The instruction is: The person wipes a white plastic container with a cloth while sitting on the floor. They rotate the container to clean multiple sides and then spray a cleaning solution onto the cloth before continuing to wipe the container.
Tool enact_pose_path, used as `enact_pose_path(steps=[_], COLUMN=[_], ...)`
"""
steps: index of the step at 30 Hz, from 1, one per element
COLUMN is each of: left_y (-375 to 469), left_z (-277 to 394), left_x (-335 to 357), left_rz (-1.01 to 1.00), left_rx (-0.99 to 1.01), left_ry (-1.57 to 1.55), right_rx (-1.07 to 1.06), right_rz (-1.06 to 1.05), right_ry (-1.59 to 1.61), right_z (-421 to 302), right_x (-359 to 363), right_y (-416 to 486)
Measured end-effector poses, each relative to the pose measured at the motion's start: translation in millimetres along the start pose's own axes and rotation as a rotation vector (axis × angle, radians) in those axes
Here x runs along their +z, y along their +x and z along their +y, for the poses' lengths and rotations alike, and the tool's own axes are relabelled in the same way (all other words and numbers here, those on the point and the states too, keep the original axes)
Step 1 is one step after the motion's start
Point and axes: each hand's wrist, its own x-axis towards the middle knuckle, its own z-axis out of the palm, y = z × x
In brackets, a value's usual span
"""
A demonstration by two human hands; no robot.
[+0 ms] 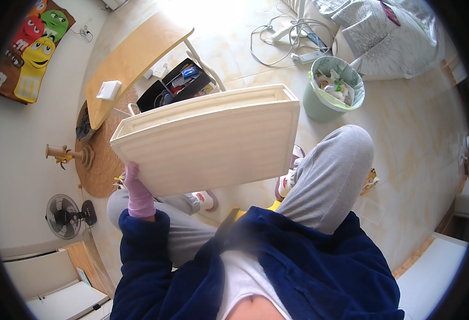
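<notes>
Before my knees, a shallow cream plastic drawer (pixel 206 148) is held tilted on its side. Its broad flat bottom faces me, and its hollow side (pixel 214 107) faces up and away. My left hand (pixel 137 190), in a thin lilac glove, grips the drawer's lower left corner. The fingers behind that corner are hidden. My right hand is out of view; only the dark blue sleeve (pixel 362 280) shows at lower right. Just beyond the drawer, a black divided box (pixel 174 86) on the floor holds several small items, among them a blue packet (pixel 190 72).
A light wood table (pixel 138 52) stands ahead left, bearing a white packet (pixel 108 90). A lined waste bin (pixel 322 106) is ahead right, near a coiled cable (pixel 272 62) and power strip (pixel 308 57). At left are a woven round mat (pixel 102 172) and a fan (pixel 63 216).
</notes>
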Motion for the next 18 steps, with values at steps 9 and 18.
enact_pose_path(steps=[9,18], left_y=[-23.1,-21.5], left_z=[12.1,20.5], left_x=[-4.0,13.7], left_rz=[-0.109,-0.193], left_rx=[0.06,0.293], left_ry=[0.29,0.123], right_rx=[0.139,-0.565], right_rz=[0.09,-0.673], right_ry=[-0.228,-0.527], right_z=[-42.3,-275.7], right_x=[-15.9,217.2], right_y=[6.4,-130.3])
